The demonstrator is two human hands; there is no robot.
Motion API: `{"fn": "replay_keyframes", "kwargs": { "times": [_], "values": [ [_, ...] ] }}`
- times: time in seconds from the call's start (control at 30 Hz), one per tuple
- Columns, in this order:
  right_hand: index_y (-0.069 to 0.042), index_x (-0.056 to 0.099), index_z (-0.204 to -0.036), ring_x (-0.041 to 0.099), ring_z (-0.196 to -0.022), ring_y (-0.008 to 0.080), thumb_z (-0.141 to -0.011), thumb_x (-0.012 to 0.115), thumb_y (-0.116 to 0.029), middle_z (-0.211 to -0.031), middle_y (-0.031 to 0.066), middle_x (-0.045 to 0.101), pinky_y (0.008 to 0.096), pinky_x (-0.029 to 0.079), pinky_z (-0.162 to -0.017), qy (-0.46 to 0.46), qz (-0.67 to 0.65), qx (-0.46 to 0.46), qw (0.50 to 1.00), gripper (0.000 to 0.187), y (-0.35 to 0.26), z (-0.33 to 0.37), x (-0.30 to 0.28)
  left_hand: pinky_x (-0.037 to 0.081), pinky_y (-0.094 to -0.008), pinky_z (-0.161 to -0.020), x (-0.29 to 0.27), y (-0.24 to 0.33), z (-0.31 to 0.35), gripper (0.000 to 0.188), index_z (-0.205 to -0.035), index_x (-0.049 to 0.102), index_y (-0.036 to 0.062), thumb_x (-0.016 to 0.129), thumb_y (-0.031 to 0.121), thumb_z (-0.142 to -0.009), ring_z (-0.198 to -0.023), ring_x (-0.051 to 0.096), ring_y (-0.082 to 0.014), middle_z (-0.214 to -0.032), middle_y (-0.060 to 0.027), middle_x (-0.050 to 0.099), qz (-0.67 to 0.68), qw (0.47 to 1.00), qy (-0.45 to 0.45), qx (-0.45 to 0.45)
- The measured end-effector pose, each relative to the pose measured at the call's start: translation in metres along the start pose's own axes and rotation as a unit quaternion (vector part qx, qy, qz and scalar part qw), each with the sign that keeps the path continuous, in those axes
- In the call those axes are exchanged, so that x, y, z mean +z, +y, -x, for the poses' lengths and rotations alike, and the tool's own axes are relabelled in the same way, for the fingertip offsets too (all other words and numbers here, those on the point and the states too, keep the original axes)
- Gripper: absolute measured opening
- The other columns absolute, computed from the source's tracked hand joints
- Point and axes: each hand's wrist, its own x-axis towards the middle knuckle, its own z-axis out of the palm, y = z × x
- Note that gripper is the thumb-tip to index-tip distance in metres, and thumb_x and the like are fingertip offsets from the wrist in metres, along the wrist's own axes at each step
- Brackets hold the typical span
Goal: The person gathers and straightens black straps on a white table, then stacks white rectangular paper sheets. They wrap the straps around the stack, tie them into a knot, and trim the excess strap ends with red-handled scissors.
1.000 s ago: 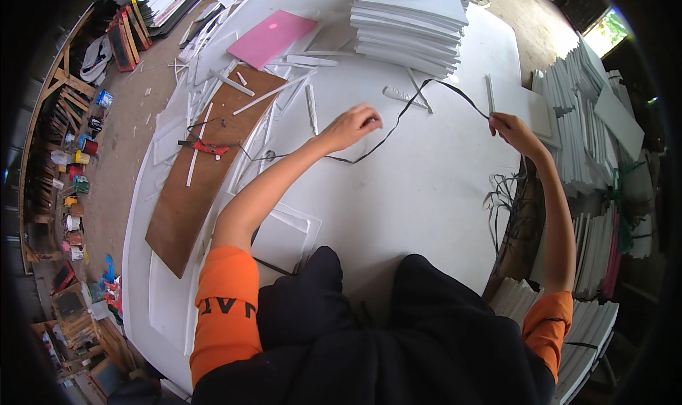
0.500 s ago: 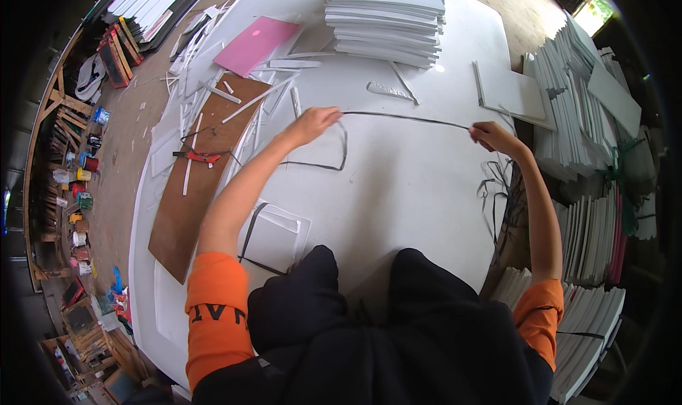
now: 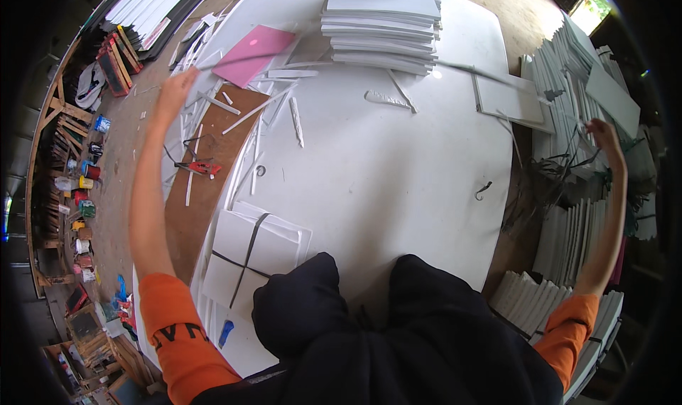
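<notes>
Strap: the dark strap point(image 3: 490, 76) spans side to side between the two hands, blurred by motion; its middle is hard to follow against the white board stack point(image 3: 380, 32).
Long axis: left to right across the bench point(image 3: 419, 178), bowing away from the person – it leads rightward from the left grip, leftward from the right.
Nearer hand: neither; each is at one end.
Left hand point(image 3: 180, 84): fingers pinching the strap's end, out past the pink board point(image 3: 266, 39).
Left arm: almost straight, reaching forward and wide.
Right hand point(image 3: 604, 133): fingers bent together, seemingly pinching the other end – blur hides the exact contact; it is beyond the bench's right edge, near the strap tangle point(image 3: 561, 167).
Right arm: raised outward, slightly bent.
Strapped bundle point(image 3: 275, 245): white boards, crossed by dark bands, beside the left knee.
</notes>
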Motion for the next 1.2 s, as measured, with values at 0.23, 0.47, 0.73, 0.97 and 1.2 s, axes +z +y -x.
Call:
{"fn": "replay_keyframes", "kwargs": {
  "times": [0.23, 0.47, 0.73, 0.97, 1.2],
  "values": [
    [0.002, 0.057, -0.07, 0.054, -0.058, 0.0252, -0.072, 0.063, -0.021, -0.061, 0.015, 0.055, 0.0347, 0.04, -0.055, -0.002, 0.046, 0.023, 0.999, 0.024, 0.055, 0.027, 0.262, 0.045, -0.045, -0.065, 0.195, -0.03, 0.104, 0.029, -0.084, 0.058, 0.0099, 0.043, 0.034, -0.084, -0.076, 0.057, -0.0348, -0.076, -0.0158, 0.06, -0.118, 0.973, -0.192, -0.042],
    [-0.002, 0.058, -0.087, 0.055, -0.083, 0.0325, -0.078, 0.056, -0.029, -0.084, 0.0165, 0.058, 0.0387, 0.042, -0.071, -0.006, 0.067, 0.162, 0.984, 0.028, 0.035, 0.047, 0.299, 0.045, -0.0415, -0.068, 0.233, -0.022, 0.119, 0.029, -0.083, 0.058, 0.0062, 0.048, 0.033, -0.082, -0.079, 0.057, -0.033, -0.079, -0.0155, 0.059, -0.106, 0.964, -0.23, -0.076],
    [0.003, 0.052, -0.105, 0.047, -0.102, 0.0315, -0.085, 0.048, -0.027, -0.108, 0.0196, 0.05, 0.0345, 0.036, -0.088, 0.171, -0.024, -0.095, 0.98, 0.037, -0.03, -0.05, 0.224, 0.042, -0.0356, -0.078, 0.163, 0.006, 0.025, 0.033, -0.1, 0.053, 0.0019, 0.054, 0.028, -0.08, -0.088, 0.053, -0.0303, -0.088, -0.0145, 0.055, 0.098, 0.994, 0.039, 0.027],
    [0.002, 0.045, -0.117, 0.043, -0.11, 0.0236, -0.086, 0.039, -0.042, -0.114, 0.0166, 0.05, 0.0302, 0.028, -0.094, 0.047, -0.304, -0.055, 0.95, 0.054, -0.231, -0.18, 0.196, 0.043, -0.0343, -0.077, 0.132, 0.034, -0.123, 0.038, -0.099, 0.055, 0.0001, 0.051, 0.033, -0.082, -0.088, 0.055, -0.0276, -0.098, -0.017, 0.056, 0.248, 0.958, 0.115, -0.087],
    [0.007, 0.039, -0.113, 0.046, -0.105, 0.0347, -0.083, 0.042, -0.042, -0.11, 0.0251, 0.048, 0.0373, 0.035, -0.088, 0.08, -0.328, 0.082, 0.938, 0.058, -0.314, -0.238, 0.247, 0.032, -0.0379, -0.092, 0.222, 0.068, -0.209, 0.05, -0.107, 0.049, -0.0062, 0.046, 0.037, -0.082, -0.105, 0.045, -0.0337, -0.104, -0.0218, 0.052, 0.229, 0.959, 0.115, -0.122]
  ]
}}
